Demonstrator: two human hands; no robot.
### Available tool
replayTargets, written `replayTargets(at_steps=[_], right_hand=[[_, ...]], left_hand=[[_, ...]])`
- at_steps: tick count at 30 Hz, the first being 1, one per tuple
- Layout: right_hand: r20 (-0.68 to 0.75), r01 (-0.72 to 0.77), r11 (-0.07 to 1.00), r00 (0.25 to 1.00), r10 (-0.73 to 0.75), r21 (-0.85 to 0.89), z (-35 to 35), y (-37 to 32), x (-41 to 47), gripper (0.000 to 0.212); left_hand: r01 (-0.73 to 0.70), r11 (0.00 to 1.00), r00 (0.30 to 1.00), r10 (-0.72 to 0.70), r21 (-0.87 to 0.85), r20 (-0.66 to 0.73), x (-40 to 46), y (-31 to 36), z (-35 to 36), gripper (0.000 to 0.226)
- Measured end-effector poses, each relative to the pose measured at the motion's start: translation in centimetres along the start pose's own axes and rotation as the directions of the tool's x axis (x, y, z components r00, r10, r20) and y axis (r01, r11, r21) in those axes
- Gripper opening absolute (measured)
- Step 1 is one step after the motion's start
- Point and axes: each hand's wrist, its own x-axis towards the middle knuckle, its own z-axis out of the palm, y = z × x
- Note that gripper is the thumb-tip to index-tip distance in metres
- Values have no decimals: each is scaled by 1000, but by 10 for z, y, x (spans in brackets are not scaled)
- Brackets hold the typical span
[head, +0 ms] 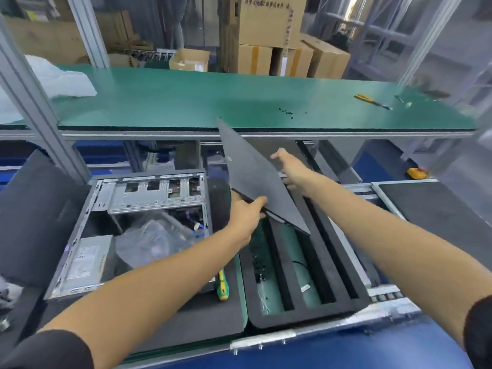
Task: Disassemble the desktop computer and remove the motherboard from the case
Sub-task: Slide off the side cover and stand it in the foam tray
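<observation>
Head view, looking down past two bare forearms: left hand [246, 213] gripping the near lower edge of a flat dark side panel [253, 171], thumb on top, fingers curled under; right hand [288, 170] holding the panel's far right edge, fingers mostly hidden behind it. Panel lifted clear and tilted, one corner pointing up toward the green bench top [186, 97] beyond both hands. Left of the left hand, open computer case [133, 230] lying on its side on a dark mat, drive cage at the far end, power supply near the left forearm, loose cables and a clear plastic bag in the middle; motherboard not clearly visible inside. Under the left forearm, a green and yellow screwdriver [222, 284] on the mat. Below and between the hands, black foam tray [306, 262] with long slots, small black screws [259, 270] in its left slot. Far beyond the right hand, more screws [286, 112] and a yellow tool [371, 101] on the bench
</observation>
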Motion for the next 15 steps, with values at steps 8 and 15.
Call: replayTargets(at_steps=[8, 15], right_hand=[[279, -225, 972, 931, 236, -73, -53, 7, 65, 90], [181, -188, 976, 962, 206, -113, -88, 45, 99, 72]], left_hand=[[72, 992, 987, -86, 103, 136, 19, -37, 98, 74], [-25, 970, 989, -12, 243, 150, 27, -70, 150, 82]])
